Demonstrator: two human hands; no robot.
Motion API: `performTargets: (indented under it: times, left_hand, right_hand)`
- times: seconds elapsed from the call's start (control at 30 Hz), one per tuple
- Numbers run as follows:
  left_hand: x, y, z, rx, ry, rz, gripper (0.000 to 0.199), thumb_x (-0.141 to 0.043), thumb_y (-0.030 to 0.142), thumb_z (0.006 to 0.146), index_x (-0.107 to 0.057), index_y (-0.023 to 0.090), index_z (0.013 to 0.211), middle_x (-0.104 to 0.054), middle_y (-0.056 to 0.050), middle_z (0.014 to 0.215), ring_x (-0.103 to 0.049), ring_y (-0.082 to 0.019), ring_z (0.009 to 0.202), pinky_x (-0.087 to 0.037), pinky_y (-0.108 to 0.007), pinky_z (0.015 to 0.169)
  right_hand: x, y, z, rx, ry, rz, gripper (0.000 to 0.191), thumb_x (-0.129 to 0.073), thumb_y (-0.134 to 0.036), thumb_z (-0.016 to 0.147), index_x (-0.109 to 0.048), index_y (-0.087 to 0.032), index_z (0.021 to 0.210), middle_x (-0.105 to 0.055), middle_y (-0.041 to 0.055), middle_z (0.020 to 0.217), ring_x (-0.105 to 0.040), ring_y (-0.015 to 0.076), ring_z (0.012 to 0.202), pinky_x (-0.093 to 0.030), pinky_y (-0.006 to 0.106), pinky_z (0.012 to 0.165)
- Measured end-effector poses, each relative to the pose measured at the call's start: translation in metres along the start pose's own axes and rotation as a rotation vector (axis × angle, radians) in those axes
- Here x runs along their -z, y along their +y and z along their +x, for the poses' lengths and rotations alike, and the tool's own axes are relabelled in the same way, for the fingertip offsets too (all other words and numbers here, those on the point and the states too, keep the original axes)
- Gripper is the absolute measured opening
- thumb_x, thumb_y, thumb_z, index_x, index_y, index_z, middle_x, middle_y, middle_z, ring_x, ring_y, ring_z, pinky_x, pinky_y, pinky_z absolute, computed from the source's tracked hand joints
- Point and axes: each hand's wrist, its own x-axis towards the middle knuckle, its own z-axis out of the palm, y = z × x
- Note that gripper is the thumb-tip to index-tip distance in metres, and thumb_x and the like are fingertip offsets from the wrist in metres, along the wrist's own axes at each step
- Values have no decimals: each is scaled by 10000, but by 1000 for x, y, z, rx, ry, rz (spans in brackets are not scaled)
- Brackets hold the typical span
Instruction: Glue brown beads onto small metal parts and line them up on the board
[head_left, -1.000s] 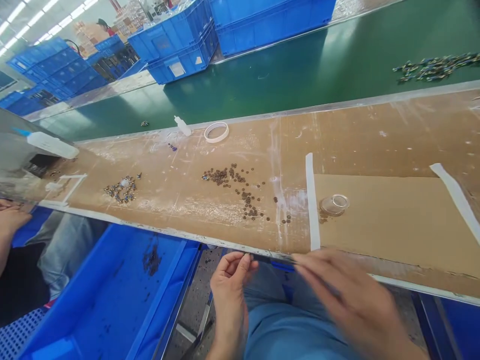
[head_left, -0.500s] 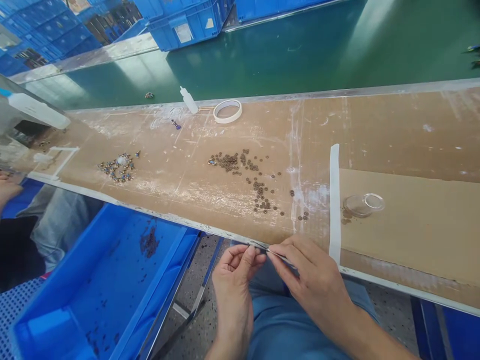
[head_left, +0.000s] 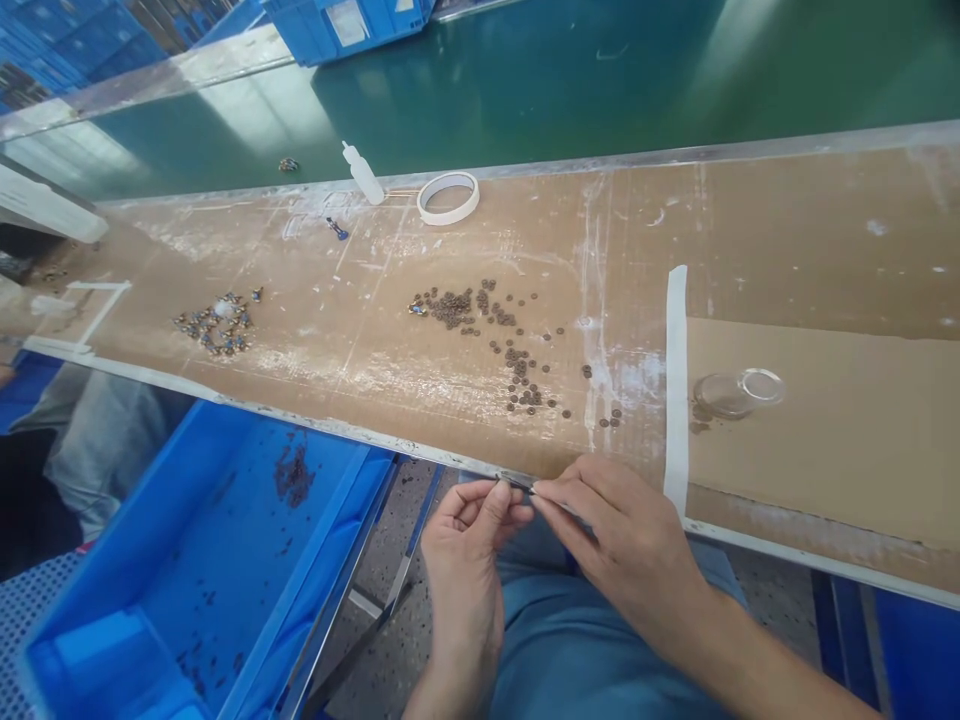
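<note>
One small dark piece [head_left: 505, 482] is pinched in the left hand [head_left: 466, 545]; the right hand [head_left: 626, 530], farther off one second earlier, now clamps a slim tool [head_left: 523, 484] beside it. Beyond the grip: bench edge [head_left: 420, 453], bare worktop [head_left: 405, 400], brown rings [head_left: 452, 308].

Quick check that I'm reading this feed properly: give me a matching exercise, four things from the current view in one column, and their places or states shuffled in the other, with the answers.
Things:
1. Right hand
2. Tape roll
3. Blue bin
4. Brown discs

Places or states:
A. Lying flat near a small white bottle
B. Loosely scattered on the brown table
C. Dark bits lie inside it
D. Holding a thin tool

Right pairs: 1-D, 2-A, 3-C, 4-B
</note>
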Motion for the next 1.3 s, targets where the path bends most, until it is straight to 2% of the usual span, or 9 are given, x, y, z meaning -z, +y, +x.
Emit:
performTargets:
  times: [0.3, 0.6, 0.7, 0.77, 0.9, 1.13, 1.23, 1.3]
  left_hand:
    - [2, 0, 1, -10, -17, 33, 276, -885, 251, 620, -689, 110, 754, -752, -60, 677, -706, -139, 562, -598, -244, 631]
    - [3, -1, 4, -20, -32, 31, 273, -893, 248, 610, -696, 113, 742, -746, -49, 662, -703, -133, 564, -598, -239, 634]
    - [3, -1, 4, 3, -41, 4, 284, -903, 238, 592, -701, 110, 746, -753, -54, 680, -703, -126, 565, -598, -228, 635]
    - [3, 0, 2, 32, -64, -25, 285, -905, 234, 592, -703, 109, 749, -753, -50, 692, -694, -109, 559, -597, -214, 632]
    - [3, 7, -10, 48, -85, -96, 302, -920, 236, 571, -693, 125, 736, -738, -23, 684, -657, -80, 525, -603, -209, 621]
    - [-3, 13, -27, -21, -124, -105, 316, -937, 250, 539, -688, 143, 702, -721, -2, 682, -641, -76, 521, -610, -222, 624]
    - [-9, 13, -32, 6, -172, -89, 305, -934, 249, 549, -693, 144, 703, -707, 3, 684, -633, -74, 530, -605, -223, 643]
    - [-11, 13, -35, 24, -218, -74, 277, -920, 246, 582, -697, 146, 714, -694, 4, 675, -623, -71, 536, -595, -218, 653]
  right_hand:
    - [1, 0, 0, -2, -5, -6, 160, -541, -110, 966, -632, -133, 837, -534, 26, 727, -463, 141, 677, -352, 293, 620]
    - [0, -3, 2, 14, -114, -91, 330, -443, -57, 968, -502, -159, 661, -429, 8, 693, -371, 129, 628, -303, 284, 583]
    - [0, -4, 2, 29, -127, -134, 329, -430, -62, 966, -518, -164, 666, -440, 14, 696, -385, 137, 627, -313, 288, 576]
    - [0, -2, 2, 21, -88, -129, 291, -438, -79, 972, -567, -162, 725, -461, 14, 700, -416, 141, 633, -347, 284, 588]
    - [7, 3, -1, -39, -8, -30, 210, -461, -143, 996, -622, -164, 863, -529, 19, 736, -506, 141, 663, -425, 273, 630]
    - [36, -6, -14, -204, 87, 207, 108, -560, -158, 949, -635, -207, 888, -634, 0, 801, -619, 116, 715, -495, 206, 651]
    - [37, -15, -13, -335, 126, 355, 85, -579, -159, 932, -634, -223, 945, -677, -29, 800, -639, 96, 660, -507, 173, 603]
    - [35, -17, -11, -338, 136, 441, 165, -564, -140, 936, -644, -234, 1045, -691, -31, 829, -648, 88, 670, -514, 164, 609]
